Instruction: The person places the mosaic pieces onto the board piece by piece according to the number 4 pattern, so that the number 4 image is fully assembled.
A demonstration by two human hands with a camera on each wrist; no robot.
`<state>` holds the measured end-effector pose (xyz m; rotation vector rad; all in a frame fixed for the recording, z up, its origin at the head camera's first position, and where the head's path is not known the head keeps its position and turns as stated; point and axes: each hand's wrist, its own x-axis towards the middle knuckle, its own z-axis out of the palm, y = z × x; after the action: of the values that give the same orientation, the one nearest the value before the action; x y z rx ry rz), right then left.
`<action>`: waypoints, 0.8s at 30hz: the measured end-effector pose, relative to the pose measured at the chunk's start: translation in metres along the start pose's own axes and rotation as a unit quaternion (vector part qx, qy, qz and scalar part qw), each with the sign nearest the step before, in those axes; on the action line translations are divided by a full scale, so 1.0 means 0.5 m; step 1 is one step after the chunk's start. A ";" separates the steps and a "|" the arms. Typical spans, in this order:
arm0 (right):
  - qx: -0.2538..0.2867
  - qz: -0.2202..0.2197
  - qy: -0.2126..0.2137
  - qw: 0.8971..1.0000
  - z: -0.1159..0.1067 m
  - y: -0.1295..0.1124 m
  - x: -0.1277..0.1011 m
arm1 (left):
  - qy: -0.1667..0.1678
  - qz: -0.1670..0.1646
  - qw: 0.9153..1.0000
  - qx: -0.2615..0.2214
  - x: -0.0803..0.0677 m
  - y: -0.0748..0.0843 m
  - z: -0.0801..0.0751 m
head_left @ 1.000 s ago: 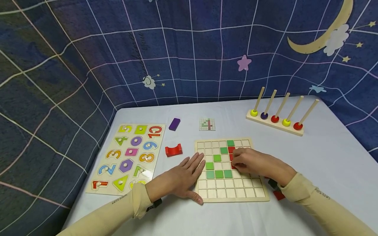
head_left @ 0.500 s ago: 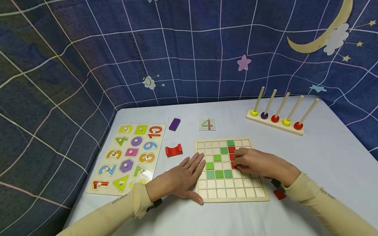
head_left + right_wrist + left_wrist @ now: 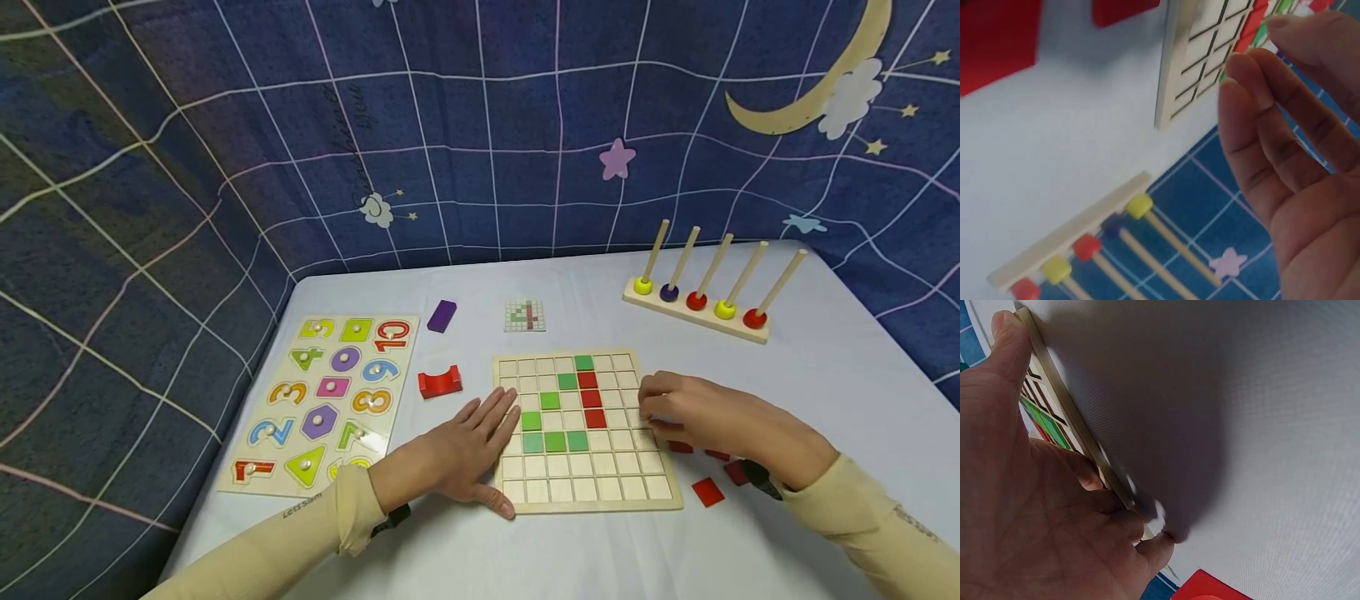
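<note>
A wooden grid board [image 3: 566, 500] lies on the table with green tiles [image 3: 555, 441] in a slanted line and a row, and red tiles [image 3: 591, 398] in a column. My left hand [image 3: 468, 454] rests with straight fingers along the board's left edge; the left wrist view shows its thumb and fingers at that rim. Over the board's right edge hovers my right hand [image 3: 697, 417]. In the right wrist view its fingers [image 3: 1272, 119] are loosely bent, thumb apart from them, with nothing held. Loose red tiles [image 3: 708, 492] lie below it, partly hidden by the hand.
A number puzzle board [image 3: 315, 400] lies at left. Near it are a red curved block [image 3: 441, 382] and a purple block [image 3: 442, 316]. A small pattern card [image 3: 524, 316] lies behind the grid. A peg stand with beads [image 3: 697, 312] stands back right.
My right hand has let go at the red column and moved right, off the tiles to the board's edge. The three red tiles are now uncovered. My left hand stays put.
</note>
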<state>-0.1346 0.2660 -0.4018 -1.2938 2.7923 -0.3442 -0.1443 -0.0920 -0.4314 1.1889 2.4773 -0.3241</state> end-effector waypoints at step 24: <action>-0.035 0.013 0.035 0.999 0.067 0.022 -0.079 | 0.006 0.007 1.000 -0.002 0.001 -0.002 0.002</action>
<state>-0.1128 0.2966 -0.4388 -1.2837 2.9011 -0.2993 -0.1452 -0.0927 -0.4322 1.2093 2.4778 -0.3102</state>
